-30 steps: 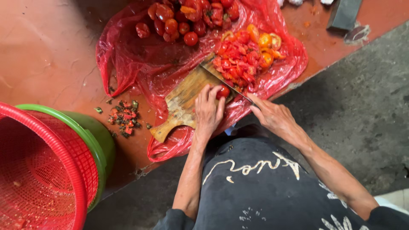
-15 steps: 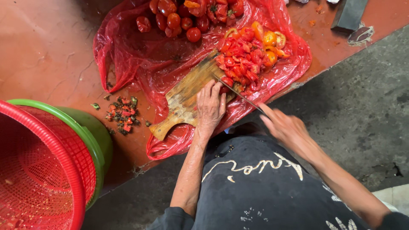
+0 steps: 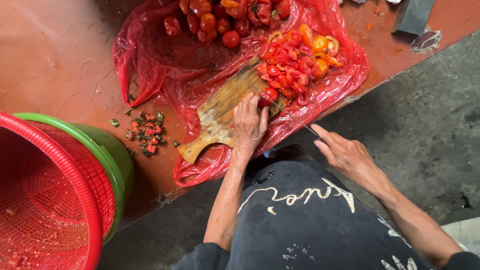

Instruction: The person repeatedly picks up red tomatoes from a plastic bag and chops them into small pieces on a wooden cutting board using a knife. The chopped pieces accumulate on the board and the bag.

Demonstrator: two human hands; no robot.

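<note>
Head view. The left hand [image 3: 249, 124] is lying palm-down on the wooden cutting board [image 3: 220, 116], its fingertips pinning a whole red tomato [image 3: 269, 95] at the board's far end. The right hand [image 3: 345, 154], just beyond the board's right edge, is gripping the handle of a knife [image 3: 300, 121]; the thin blade is pointing toward the tomato, with its tip near the fruit, though contact cannot be judged. A heap of cut tomato pieces [image 3: 287, 70], red with some orange, is lying just past the board's far end. Whole tomatoes [image 3: 220, 17] are sitting farther out, beyond the board's upper side. Board and fruit alike are resting on a crumpled red plastic sheet [image 3: 150, 60] spread over a reddish-brown surface. A scatter of green and red trimmings [image 3: 146, 131] is lying left of the board's handle, off the plastic. Farther left of the board, a red mesh basket [image 3: 45, 200] is sitting nested inside a green basin [image 3: 112, 155].
</note>
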